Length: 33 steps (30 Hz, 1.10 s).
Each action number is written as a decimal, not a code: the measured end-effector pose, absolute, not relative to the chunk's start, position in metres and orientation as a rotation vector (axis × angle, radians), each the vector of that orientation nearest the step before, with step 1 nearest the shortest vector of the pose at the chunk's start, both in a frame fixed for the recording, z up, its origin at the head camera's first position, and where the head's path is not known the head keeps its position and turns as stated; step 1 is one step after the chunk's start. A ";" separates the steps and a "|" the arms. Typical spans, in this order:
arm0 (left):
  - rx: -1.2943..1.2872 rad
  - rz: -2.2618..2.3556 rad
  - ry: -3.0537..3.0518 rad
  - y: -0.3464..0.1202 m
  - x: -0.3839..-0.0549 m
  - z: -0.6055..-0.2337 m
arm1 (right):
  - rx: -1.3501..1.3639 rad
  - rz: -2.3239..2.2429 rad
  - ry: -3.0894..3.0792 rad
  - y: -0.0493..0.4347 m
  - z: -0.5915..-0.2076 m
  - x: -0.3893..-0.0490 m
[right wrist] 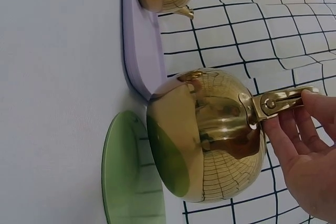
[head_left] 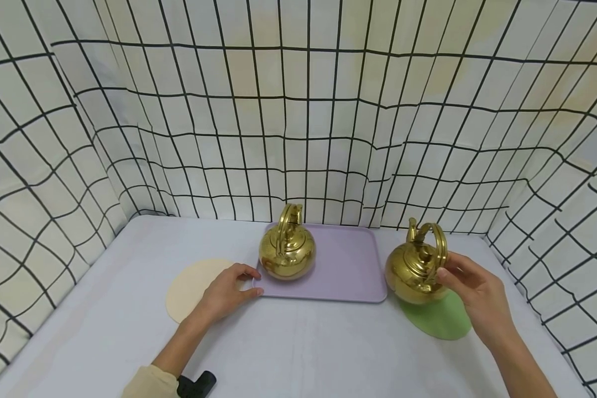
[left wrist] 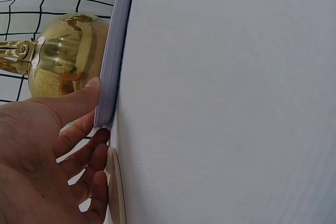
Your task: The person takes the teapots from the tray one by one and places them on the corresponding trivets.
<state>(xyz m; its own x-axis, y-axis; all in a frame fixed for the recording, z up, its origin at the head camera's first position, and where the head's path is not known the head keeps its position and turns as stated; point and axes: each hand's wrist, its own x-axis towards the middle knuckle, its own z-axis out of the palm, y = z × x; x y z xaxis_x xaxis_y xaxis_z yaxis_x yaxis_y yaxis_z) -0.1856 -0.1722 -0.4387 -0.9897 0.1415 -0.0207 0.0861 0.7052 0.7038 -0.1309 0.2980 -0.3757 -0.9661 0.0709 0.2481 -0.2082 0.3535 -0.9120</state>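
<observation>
Toward the right edge of the tabletop (head_left: 298,348) lies the green mat (head_left: 445,320). The right hand (head_left: 476,292) has its grip clamped on the handle (right wrist: 286,99) of one golden kettle (head_left: 410,273), which hangs above this mat, close to the near right corner of the lilac tray (head_left: 348,268) — if the handle swivels, the body could knock this corner. The left hand (head_left: 227,293), by the cream mat (head_left: 189,286), has its grip pinched on the tray's near left corner; a pull there could shift the tray. Farther, the second kettle (head_left: 288,253) stands by the tray's left edge — such a jolt could make it slide.
</observation>
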 end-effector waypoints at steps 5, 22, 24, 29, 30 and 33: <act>0.185 1.165 2.833 -0.172 -0.187 -0.439 | 0.120 1.654 -2.373 0.303 -0.378 -0.129; 0.179 1.163 2.832 -0.173 -0.187 -0.441 | 0.098 1.714 -2.320 0.323 -0.385 -0.122; 0.178 1.161 2.832 -0.172 -0.187 -0.440 | 0.116 1.726 -2.304 0.325 -0.386 -0.122; 0.183 1.165 2.833 -0.171 -0.186 -0.439 | 0.125 1.692 -2.328 0.330 -0.388 -0.119; 0.186 1.165 2.834 -0.171 -0.186 -0.439 | 0.121 1.679 -2.339 0.332 -0.389 -0.118; 0.185 1.167 2.835 -0.172 -0.185 -0.439 | 0.128 1.711 -2.326 0.334 -0.390 -0.116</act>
<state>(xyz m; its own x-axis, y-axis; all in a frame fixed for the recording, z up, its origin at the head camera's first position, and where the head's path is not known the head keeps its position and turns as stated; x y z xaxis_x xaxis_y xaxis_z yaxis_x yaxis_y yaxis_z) -0.1848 -0.1716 -0.4388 -0.9903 0.1377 -0.0190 0.0844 0.7043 0.7049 -0.1165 0.3342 -0.3900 -0.9647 0.0769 0.2519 -0.2176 0.3064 -0.9267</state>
